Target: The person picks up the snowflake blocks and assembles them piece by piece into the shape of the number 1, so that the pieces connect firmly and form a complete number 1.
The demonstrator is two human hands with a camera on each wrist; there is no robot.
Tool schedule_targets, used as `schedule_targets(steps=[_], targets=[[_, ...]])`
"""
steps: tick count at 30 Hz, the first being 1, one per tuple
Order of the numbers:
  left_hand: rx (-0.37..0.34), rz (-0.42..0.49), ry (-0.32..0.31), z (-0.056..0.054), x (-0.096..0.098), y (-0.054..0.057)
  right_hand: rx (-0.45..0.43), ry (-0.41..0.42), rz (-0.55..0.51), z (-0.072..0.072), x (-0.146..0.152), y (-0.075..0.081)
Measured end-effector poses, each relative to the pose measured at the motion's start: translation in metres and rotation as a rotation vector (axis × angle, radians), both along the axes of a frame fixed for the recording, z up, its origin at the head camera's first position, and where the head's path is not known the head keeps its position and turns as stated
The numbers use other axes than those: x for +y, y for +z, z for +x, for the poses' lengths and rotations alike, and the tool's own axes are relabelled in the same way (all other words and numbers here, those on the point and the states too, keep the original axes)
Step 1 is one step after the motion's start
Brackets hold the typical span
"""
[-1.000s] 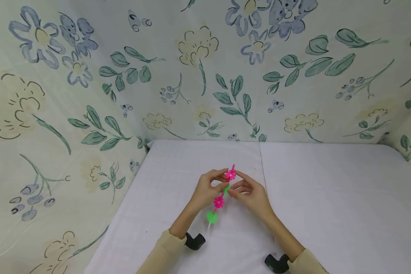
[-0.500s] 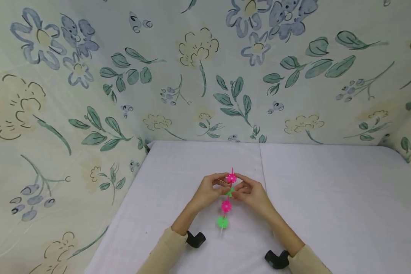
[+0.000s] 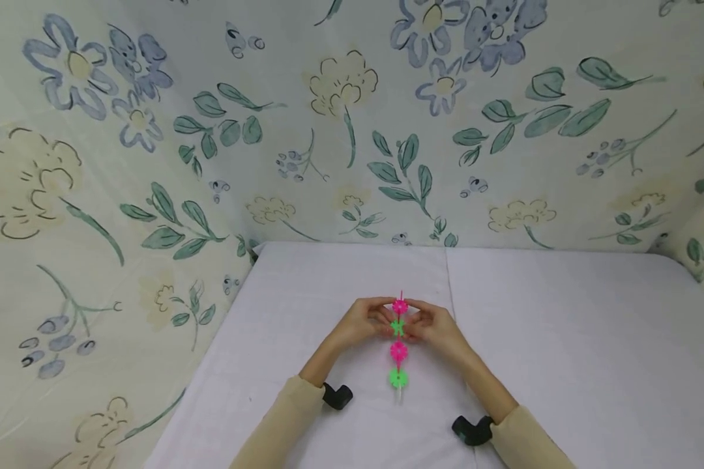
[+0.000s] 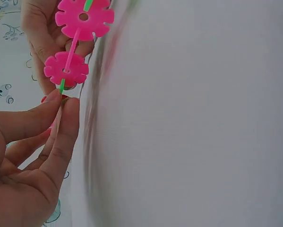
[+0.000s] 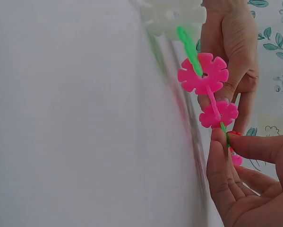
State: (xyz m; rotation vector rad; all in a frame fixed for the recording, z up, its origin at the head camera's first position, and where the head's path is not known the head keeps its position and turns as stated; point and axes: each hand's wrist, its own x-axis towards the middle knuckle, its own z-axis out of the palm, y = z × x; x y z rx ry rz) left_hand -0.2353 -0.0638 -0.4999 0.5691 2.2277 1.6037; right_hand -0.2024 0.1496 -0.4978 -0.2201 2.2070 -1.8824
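Note:
A chain of flower-shaped interlocking plastic discs (image 3: 399,352) in pink, green and white stands out between the two hands, running straight toward the person. My left hand (image 3: 359,324) holds the chain from its left side, thumb and finger pinching a green disc (image 3: 397,327) near the far end. From the opposite side my right hand (image 3: 437,326) pinches the same green disc. Both index fingers reach the far pink disc (image 3: 400,306). In the right wrist view a white disc (image 5: 174,16) ends the near side, and a pink disc (image 5: 203,74) sits slotted before it. Fingers partly hide the pinched disc.
A white cloth covers the table (image 3: 551,339), with a crease line right of the hands. Behind and to the left hangs a floral curtain (image 3: 340,150). Black wrist mounts (image 3: 472,430) stick out from both sleeves.
The chain's near end has swung to the right, so the chain now points straight at the person. Both hands have shifted slightly and still hold it.

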Motion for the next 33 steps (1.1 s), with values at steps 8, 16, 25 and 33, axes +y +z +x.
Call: schedule_targets(steps=[8, 16, 25, 33], targets=[[-0.033, 0.007, -0.012, 0.0, 0.001, -0.007, -0.059, 0.006, 0.015, -0.004, 0.003, -0.011], [-0.063, -0.028, -0.044, -0.001, 0.005, -0.003, -0.045, 0.026, -0.005, -0.003, 0.011, -0.014], [-0.1, -0.022, -0.038, -0.005, 0.011, -0.001, -0.044, 0.026, 0.001, -0.002, 0.014, -0.007], [0.025, -0.207, 0.023, -0.003, 0.0, 0.01, -0.085, 0.011, 0.124, 0.002, 0.022, 0.004]])
